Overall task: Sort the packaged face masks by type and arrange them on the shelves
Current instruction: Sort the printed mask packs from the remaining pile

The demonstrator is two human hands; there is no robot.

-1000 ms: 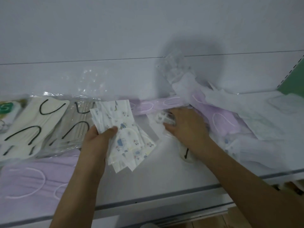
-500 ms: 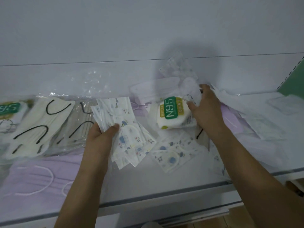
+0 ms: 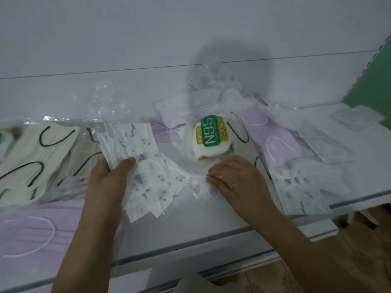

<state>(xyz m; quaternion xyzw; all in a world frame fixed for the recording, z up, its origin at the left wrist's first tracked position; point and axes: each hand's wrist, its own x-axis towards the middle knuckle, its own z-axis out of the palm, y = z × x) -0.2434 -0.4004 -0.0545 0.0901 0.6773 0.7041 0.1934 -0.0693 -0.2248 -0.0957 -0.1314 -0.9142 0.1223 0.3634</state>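
Masks in clear packets, spread along a white shelf [image 3: 211, 235]. Nearest, at lower left: lilac mask [image 3: 31, 229] with white ear loop, flat on the shelf by its front edge. Centre left: left hand [image 3: 108, 180] gripping a fanned stack of printed masks [image 3: 146, 172], thumb on top, fingers beneath, stack raised just above the shelf. Centre right: right hand [image 3: 234, 178], palm down, fingers curled onto a single printed packet [image 3: 201, 185] lying on the shelf; blurred, so grip or mere press cannot be told. Hands apart, each on its own packets. Just behind the right hand: N95 pack [image 3: 211, 136], white with a green label. Far left: cream masks [image 3: 36, 157] with black loops, overlapping. Right: lilac masks [image 3: 273, 134] and white masks [image 3: 317, 144] in a loose heap, with another printed mask [image 3: 300, 195] at its near edge. Furthest: pale back panel [image 3: 148, 39], green upright [image 3: 370, 81] at right.
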